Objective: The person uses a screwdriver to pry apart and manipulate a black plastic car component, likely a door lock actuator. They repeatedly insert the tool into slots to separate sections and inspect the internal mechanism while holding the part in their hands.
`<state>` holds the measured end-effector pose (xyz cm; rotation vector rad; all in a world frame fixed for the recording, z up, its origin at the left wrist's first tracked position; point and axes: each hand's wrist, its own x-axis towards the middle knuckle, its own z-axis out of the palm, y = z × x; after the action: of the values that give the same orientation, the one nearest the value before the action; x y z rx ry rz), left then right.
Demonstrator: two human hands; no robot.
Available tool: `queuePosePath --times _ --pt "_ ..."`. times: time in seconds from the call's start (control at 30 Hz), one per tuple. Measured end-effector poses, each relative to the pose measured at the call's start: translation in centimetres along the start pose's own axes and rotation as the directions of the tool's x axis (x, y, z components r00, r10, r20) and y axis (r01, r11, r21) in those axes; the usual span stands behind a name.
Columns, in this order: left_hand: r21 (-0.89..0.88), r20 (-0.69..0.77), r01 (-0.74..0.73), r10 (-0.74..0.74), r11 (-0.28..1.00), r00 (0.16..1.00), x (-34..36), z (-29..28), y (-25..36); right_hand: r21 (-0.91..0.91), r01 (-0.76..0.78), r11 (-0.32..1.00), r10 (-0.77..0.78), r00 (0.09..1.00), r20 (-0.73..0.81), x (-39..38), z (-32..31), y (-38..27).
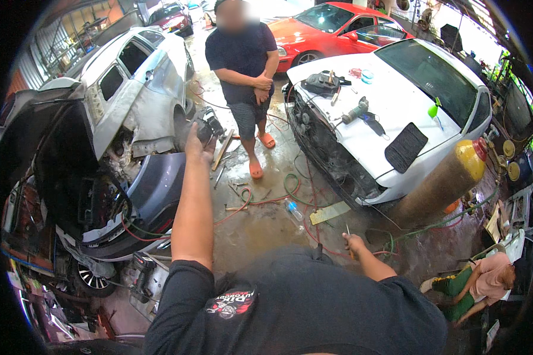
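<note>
My left arm is stretched out ahead, and my left hand (199,147) is closed on a black boxy part (208,124) with some grey areas. What kind of part it is I cannot make out. It is held up between the grey stripped car body (137,89) and a person in dark clothes (240,65), who stands with hands joined in front. Lower on the right, my right hand (355,245) is wrapped round a screwdriver (347,229), its thin shaft pointing up and an orange bit of handle showing below the fingers.
A white car (397,77) stands at right with tools on its bonnet, beside a tall gas cylinder (438,183). Hoses (266,201), a plastic bottle (294,210) and wood strips (222,151) lie on the wet floor. Another person (485,278) sits at lower right. A red car (331,26) is behind.
</note>
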<state>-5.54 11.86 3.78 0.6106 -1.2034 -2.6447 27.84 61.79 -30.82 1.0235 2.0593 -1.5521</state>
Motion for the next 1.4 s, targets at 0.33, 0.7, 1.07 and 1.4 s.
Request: queuePosePath --times 0.33,0.7,1.07,1.4 --pt "0.178 0.008 0.05 -0.053 0.983 0.999 1.3 -0.7 -1.4 -0.001 -0.099 0.995 0.099 0.995 0.028 0.9 -2.3 4.1" --pt "0.238 -0.119 0.072 -0.045 0.969 0.992 1.5 -3.3 -3.8 0.008 -0.089 0.996 0.089 0.995 0.043 -0.3 -1.6 2.2" --pt "0.257 -0.141 0.079 -0.043 0.963 0.989 0.4 -4.7 -3.6 0.0 -0.1 0.995 0.1 0.99 0.099 -0.5 -1.2 1.7" --pt "0.229 -0.126 0.099 -0.072 0.968 0.989 -2.0 -4.6 -3.0 0.039 -0.099 0.994 0.094 0.99 0.104 -0.3 -0.9 2.1"
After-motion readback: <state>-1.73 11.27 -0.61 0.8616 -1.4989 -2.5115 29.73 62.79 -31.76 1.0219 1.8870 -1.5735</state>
